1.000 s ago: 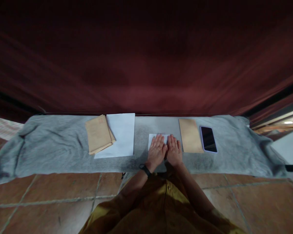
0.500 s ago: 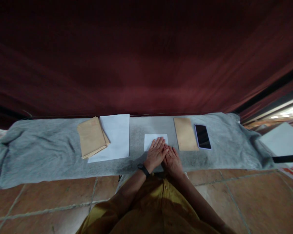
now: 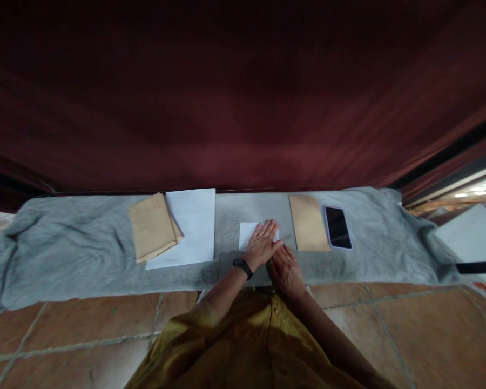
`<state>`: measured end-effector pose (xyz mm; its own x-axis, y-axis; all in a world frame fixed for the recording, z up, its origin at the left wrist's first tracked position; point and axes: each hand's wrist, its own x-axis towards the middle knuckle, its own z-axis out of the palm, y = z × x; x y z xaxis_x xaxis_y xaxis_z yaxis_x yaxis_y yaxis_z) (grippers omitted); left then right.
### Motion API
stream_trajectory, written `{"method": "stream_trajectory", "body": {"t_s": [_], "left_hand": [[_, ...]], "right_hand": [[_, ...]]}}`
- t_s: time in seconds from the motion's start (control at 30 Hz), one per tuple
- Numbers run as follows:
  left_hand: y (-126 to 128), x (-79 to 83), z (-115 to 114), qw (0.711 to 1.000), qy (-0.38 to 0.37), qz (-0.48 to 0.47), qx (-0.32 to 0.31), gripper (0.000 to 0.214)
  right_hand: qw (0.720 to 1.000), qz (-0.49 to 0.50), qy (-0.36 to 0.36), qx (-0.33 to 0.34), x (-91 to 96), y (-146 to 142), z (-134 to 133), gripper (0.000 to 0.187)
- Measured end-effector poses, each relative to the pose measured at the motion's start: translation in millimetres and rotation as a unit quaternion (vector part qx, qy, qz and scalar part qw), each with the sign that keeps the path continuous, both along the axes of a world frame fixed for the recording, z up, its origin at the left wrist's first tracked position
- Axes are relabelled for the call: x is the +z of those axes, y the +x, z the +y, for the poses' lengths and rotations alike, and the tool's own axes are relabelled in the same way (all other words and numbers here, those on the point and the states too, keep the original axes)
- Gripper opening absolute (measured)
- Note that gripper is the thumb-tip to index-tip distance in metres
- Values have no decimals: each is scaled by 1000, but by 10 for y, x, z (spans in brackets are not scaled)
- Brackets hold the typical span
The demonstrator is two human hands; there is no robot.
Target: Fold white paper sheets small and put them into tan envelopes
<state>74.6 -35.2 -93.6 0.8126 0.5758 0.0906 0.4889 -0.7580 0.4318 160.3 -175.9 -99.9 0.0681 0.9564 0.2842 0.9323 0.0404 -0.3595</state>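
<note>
Dark red fabric (image 3: 235, 119) fills the far side, and below it terracotta floor tiles (image 3: 93, 319) show in front of a long bench (image 3: 229, 213). Grey cloth (image 3: 76, 243) covers the bench, rumpled at both ends and smoother in the middle, which probably gives a flatter place to work. Close against the near edge is a mustard shirt (image 3: 243, 346).

Large white paper (image 3: 198, 227) lies to the left, its near-left part under a pile of brown envelopes (image 3: 152, 227); their weight may help hold it down. To the right, one brown envelope (image 3: 310, 223) lies alone, apart from the pile, perhaps to be easily reached.

Between these groups, the left hand (image 3: 261, 246) is spread palm down on a small white paper (image 3: 247, 232), fingers straight, gripping nothing, apparently pressing it flat. The right hand (image 3: 287, 273) lies flattened just beside, fingertips by the other thumb, also unclenched; whether it touches the paper I cannot tell.

A phone (image 3: 339, 227) rests beside the single envelope, out of the hands' way. Smallest is the black wristband (image 3: 243, 267).
</note>
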Motion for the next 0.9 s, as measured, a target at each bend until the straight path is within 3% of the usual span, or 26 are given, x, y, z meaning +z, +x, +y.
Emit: {"method": "stream_trajectory", "body": {"t_s": [0.17,0.67,0.9], "left_hand": [[-67,-18,-23,999,16,7,32,64],[-590,-90,-78,974,117,61,186,73],[-690,-91,-83,965,132,73,215,67]], "right_hand": [[1000,2,-8,-13,-18,-9,-2,46],[999,-26,23,-3,-94,20,-7,48],[999,-15,36,-18,-147,60,38,48]]}}
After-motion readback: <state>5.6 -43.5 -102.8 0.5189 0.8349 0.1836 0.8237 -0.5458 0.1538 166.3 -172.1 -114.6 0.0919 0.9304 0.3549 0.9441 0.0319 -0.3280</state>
